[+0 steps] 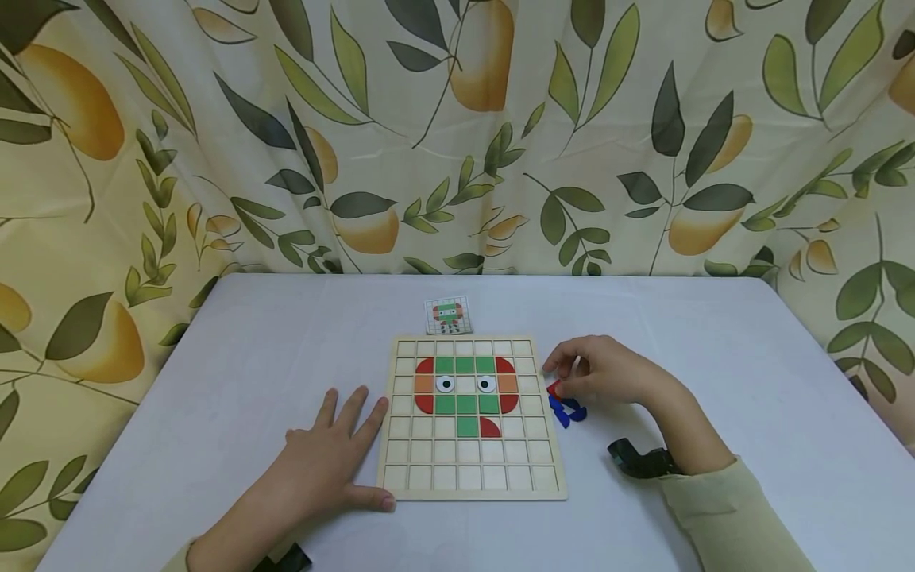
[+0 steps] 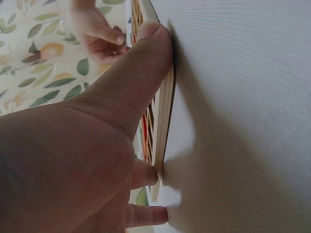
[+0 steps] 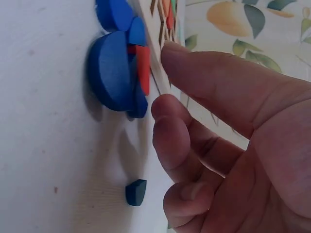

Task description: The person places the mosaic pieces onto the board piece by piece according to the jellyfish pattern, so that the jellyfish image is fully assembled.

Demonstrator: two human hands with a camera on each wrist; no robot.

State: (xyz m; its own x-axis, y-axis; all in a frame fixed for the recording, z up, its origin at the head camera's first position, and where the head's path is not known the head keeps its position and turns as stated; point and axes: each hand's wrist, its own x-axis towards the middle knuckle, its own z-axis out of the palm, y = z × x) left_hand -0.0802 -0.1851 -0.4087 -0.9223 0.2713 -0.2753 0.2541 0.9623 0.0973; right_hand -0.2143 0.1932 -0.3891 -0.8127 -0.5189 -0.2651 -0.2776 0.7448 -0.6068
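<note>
Now touches left edge of gridded board with splayed left hand; hovers with right hand, thumb and forefinger apart, near red piece among blue pieces on desk.

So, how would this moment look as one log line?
left hand: touching grid board | right hand: near red piece, blue pieces | picture card: beyond board | board: partly filled

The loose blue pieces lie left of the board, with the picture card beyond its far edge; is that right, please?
Not quite: the head view shows the loose blue pieces right of the board; the picture card is beyond its far edge.
</note>
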